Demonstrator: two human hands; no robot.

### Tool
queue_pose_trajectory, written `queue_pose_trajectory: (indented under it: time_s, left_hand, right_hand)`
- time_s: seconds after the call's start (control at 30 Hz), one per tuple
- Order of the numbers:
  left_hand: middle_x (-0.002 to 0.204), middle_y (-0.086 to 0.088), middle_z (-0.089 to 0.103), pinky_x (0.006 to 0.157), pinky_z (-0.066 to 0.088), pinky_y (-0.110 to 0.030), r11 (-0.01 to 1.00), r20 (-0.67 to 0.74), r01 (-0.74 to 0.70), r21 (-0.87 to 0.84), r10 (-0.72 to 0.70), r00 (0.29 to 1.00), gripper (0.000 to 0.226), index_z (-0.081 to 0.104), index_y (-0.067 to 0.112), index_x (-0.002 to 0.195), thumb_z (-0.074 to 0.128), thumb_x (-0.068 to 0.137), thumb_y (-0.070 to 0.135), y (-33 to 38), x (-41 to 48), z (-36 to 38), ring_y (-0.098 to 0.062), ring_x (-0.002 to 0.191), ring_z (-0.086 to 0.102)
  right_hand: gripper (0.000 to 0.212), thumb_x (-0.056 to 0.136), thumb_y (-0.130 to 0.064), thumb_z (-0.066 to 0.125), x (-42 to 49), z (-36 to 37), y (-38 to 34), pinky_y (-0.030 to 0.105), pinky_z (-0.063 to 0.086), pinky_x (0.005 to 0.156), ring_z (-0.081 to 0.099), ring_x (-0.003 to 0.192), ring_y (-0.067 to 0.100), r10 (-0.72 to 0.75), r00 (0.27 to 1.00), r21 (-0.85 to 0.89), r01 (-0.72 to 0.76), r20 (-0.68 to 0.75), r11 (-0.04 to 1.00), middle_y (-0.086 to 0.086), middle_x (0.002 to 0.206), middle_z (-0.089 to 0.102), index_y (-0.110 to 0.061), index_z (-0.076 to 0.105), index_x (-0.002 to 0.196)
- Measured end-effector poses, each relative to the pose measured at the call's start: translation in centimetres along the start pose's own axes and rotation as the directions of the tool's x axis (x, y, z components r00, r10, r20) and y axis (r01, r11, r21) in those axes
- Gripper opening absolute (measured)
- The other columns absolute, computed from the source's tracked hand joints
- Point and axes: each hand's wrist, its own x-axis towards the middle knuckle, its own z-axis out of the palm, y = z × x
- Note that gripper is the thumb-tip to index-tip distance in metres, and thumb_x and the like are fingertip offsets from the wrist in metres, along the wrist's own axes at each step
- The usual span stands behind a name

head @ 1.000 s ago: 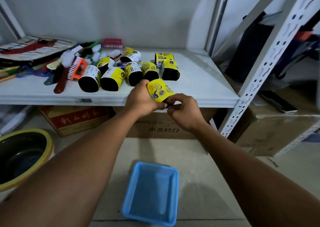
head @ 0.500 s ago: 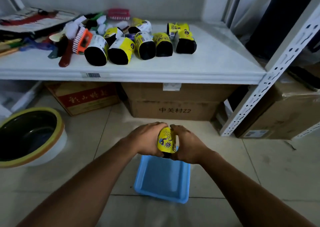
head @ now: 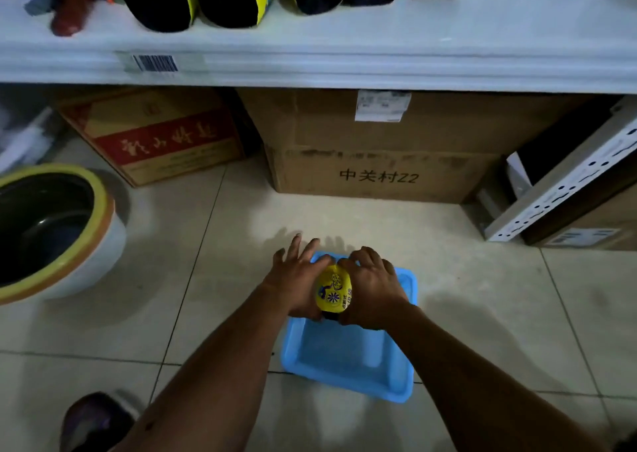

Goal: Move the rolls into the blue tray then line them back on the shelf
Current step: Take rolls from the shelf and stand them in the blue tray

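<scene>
Roll (head: 333, 293), yellow glossy printed wrap over black core, cylindrical, clasped between left hand (head: 299, 281) and right hand (head: 374, 288), over far end of smooth rectangular blue plastic tray (head: 344, 377) on tiled floor (head: 482, 313).

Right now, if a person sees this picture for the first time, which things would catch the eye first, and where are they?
First the yellow roll, pressed between the left hand and the right hand at the picture's centre, over the far end of the blue tray on the tiled floor. Next, the big yellow-rimmed pot at the left, and the black-ended rolls on the white shelf above.
</scene>
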Motion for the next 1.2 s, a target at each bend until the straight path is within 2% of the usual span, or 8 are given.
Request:
queue_pose_trajectory:
  time_s: [0.1, 0.27, 0.47, 0.6, 0.77, 1.0, 1.13, 1.2]
  left_hand:
    - [0.163, -0.003, 0.002, 0.116, 0.022, -0.053, 0.999, 0.036, 0.008, -0.045, -0.006, 0.999, 0.114, 0.018, 0.033, 0.149, 0.085, 0.058, 0.051, -0.6, 1.0, 1.3, -0.034, 0.149, 0.007]
    - [0.156, -0.006, 0.017, 0.105, 0.039, -0.043, 0.999, -0.080, 0.018, -0.033, -0.020, 0.997, 0.106, 0.028, 0.025, 0.147, 0.082, 0.060, 0.050, -0.7, 1.4, 2.3, -0.031, 0.132, 0.042]
    - [0.151, -0.001, 0.023, 0.100, 0.041, -0.042, 0.997, -0.170, 0.052, -0.065, -0.062, 0.984, 0.098, 0.034, 0.027, 0.144, 0.077, 0.059, 0.052, -1.1, 1.7, 3.4, -0.026, 0.125, 0.049]
    - [0.157, 0.002, 0.013, 0.096, 0.048, -0.042, 0.974, -0.112, 0.022, -0.226, -0.049, 0.993, 0.107, 0.025, 0.032, 0.148, 0.083, 0.059, 0.045, -1.8, 1.3, 3.6, -0.032, 0.117, 0.057]
    - [0.161, 0.005, 0.006, 0.102, 0.046, -0.042, 0.952, -0.093, 0.017, -0.307, -0.048, 0.994, 0.112, 0.023, 0.026, 0.151, 0.088, 0.060, 0.038, -2.0, 1.0, 3.7, -0.029, 0.127, 0.052]
    - [0.161, 0.002, 0.007, 0.098, 0.047, -0.040, 0.980, -0.129, 0.009, -0.200, -0.035, 0.991, 0.105, 0.029, 0.022, 0.148, 0.086, 0.062, 0.041, -1.7, 0.9, 3.5, -0.030, 0.124, 0.053]
    - [0.161, -0.001, 0.012, 0.096, 0.046, -0.039, 0.993, -0.162, 0.047, -0.107, -0.064, 0.985, 0.095, 0.032, 0.021, 0.146, 0.081, 0.067, 0.041, -0.9, 0.9, 3.3, -0.030, 0.119, 0.056]
    - [0.160, 0.001, 0.014, 0.096, 0.045, -0.038, 0.995, -0.169, 0.074, -0.071, -0.085, 0.982, 0.093, 0.034, 0.023, 0.144, 0.081, 0.066, 0.040, -0.7, 0.9, 3.1, -0.029, 0.118, 0.057]
  right_hand:
    - [0.107, 0.055, -0.064, 0.079, 1.0, 1.3, 0.2, 0.049, 0.007, 0.119, -0.004, 0.149, 0.029, 0.026, 0.998, 0.013, -0.027, 0.064, 1.000, 0.009, 0.158, 0.015, -0.032, 0.030, 0.145]
    - [0.107, 0.059, -0.063, 0.077, 2.4, 1.8, 0.4, 0.052, 0.003, 0.119, -0.008, 0.149, 0.028, 0.047, 0.991, -0.005, -0.047, 0.128, 0.999, 0.009, 0.160, 0.009, -0.036, 0.023, 0.147]
    - [0.105, 0.060, -0.060, 0.078, 4.0, 2.3, 0.2, 0.054, 0.005, 0.119, -0.007, 0.149, 0.029, 0.017, 0.991, -0.064, -0.008, 0.133, 0.998, 0.009, 0.159, 0.009, -0.038, 0.024, 0.146]
    - [0.105, 0.057, -0.062, 0.078, 4.1, 3.0, 0.3, 0.054, 0.003, 0.119, -0.006, 0.149, 0.029, 0.009, 0.993, -0.028, -0.006, 0.121, 1.000, 0.009, 0.159, 0.011, -0.042, 0.025, 0.145]
    - [0.102, 0.054, -0.070, 0.075, 4.4, 3.4, 0.1, 0.059, 0.006, 0.116, 0.004, 0.146, 0.037, 0.016, 0.993, -0.038, -0.012, 0.113, 0.999, 0.006, 0.158, 0.013, -0.049, 0.026, 0.141]
    - [0.100, 0.062, -0.076, 0.065, 4.0, 3.7, -0.3, 0.061, 0.013, 0.110, 0.020, 0.137, 0.045, 0.030, 0.993, -0.215, -0.004, 0.115, 0.977, 0.008, 0.157, 0.008, -0.045, 0.019, 0.145]
    - [0.102, 0.063, -0.071, 0.069, 3.7, 3.7, -0.7, 0.062, 0.011, 0.113, 0.015, 0.140, 0.045, 0.029, 0.994, -0.165, -0.011, 0.106, 0.986, 0.008, 0.158, 0.011, -0.040, 0.018, 0.146]
    - [0.106, 0.061, -0.066, 0.074, 3.4, 3.6, -0.5, 0.060, 0.006, 0.115, 0.008, 0.145, 0.041, 0.035, 0.995, -0.037, -0.031, 0.097, 0.999, 0.007, 0.158, 0.013, -0.036, 0.019, 0.147]
